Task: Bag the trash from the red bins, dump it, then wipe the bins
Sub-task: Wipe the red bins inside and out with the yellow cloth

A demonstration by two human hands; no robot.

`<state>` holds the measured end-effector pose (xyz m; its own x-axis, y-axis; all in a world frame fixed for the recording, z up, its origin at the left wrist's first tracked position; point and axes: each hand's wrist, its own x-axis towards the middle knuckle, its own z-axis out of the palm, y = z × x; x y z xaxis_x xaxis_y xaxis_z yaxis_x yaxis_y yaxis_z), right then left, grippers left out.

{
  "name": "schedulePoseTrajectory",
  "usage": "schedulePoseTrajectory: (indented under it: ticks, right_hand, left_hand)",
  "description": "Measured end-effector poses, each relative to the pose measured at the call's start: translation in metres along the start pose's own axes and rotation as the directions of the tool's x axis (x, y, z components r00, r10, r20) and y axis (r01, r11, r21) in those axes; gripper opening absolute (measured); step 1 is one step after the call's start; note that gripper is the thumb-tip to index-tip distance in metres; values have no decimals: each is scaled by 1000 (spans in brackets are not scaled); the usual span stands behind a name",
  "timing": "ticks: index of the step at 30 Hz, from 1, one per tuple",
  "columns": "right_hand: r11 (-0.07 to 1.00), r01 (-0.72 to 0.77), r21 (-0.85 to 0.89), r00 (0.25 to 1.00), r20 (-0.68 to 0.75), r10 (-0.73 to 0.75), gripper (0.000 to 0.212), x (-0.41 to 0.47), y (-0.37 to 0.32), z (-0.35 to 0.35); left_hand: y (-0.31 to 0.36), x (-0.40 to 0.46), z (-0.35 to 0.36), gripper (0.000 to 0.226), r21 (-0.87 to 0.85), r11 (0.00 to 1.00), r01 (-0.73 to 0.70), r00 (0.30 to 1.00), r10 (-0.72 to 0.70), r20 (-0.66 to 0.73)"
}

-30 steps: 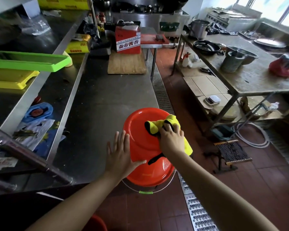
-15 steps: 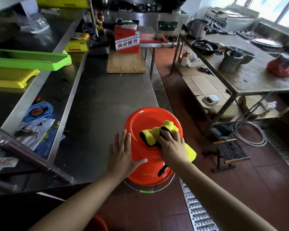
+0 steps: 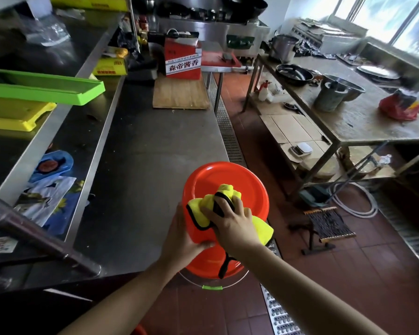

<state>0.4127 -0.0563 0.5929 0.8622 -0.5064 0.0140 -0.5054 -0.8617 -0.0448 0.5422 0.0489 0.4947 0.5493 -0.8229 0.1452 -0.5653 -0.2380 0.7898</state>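
One red box (image 3: 183,60) label: 森帝酱香; right hand (image 3: 232,224) presses yellow cloth (image 3: 205,205).

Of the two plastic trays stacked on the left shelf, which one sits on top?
The green tray sits on top; the yellow tray lies beneath it, only its near edge and corner showing.

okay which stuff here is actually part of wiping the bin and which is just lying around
In use:
- upturned red plastic bin
- yellow black-edged cloth, under the right hand
- left hand, steadying the bin

Lying about:
- green plastic tray
- wooden cutting board
- red carton with Chinese lettering
- red plastic bag
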Motion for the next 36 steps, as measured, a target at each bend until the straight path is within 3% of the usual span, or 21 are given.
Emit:
schedulePoseTrajectory:
  ticks: [5, 8, 13, 17, 24, 27, 29, 32, 34, 36]
  right_hand:
    - [997, -60, 42, 998, 37, 59, 51, 58, -17, 0]
    - [997, -67, 42, 996, 69, 64, 53, 77, -24, -5]
    - [998, 63, 31, 997, 50, -65, 53, 25, -18, -5]
    - [990, 142, 25, 990, -4, -142, 57, -29, 18, -12]
    - [999, 6, 40, 1000, -20, -5, 55, -50, 74, -21]
    - [998, -52, 41, 998, -25, 53, 53, -47, 87, -19]
    - [996, -71, 46, 997, -25, 72, 52, -45, 91, -17]
    - [997, -70, 38, 996, -46, 72, 52, -44, 90, -16]
    - [998, -43, 35, 995, -83, 46, 55, -46, 87, -12]
    - [1000, 15, 13, 992, -125, -14, 61, -48, 81, -5]
  left_hand:
    - [7, 0, -6, 134, -40, 999, 14, 1000, -14, -15]
    - [11, -1, -8, 141, 44, 997, 65, 998, -65, 2]
    - [11, -4, -7, 132, 194, 981, 34, 999, -31, -16]
    - [12, -6, -8, 142, 199, 977, 78, 997, -73, -32]
    - [18, -12, -13, 135, 84, 990, 112, 994, -111, -12]
    - [16, -14, -13, 137, 147, 984, 106, 994, -105, -10]
    - [16, -14, -15, 134, 292, 956, 36, 999, -27, -34]
    - [24, -15, -16, 111, 463, 865, -193, 980, 195, 46]
    - [28, -18, -13, 97, 478, 837, -266, 963, 255, 89]
    - [29, -23, -11, 89, 433, 867, -245, 968, 240, 68]
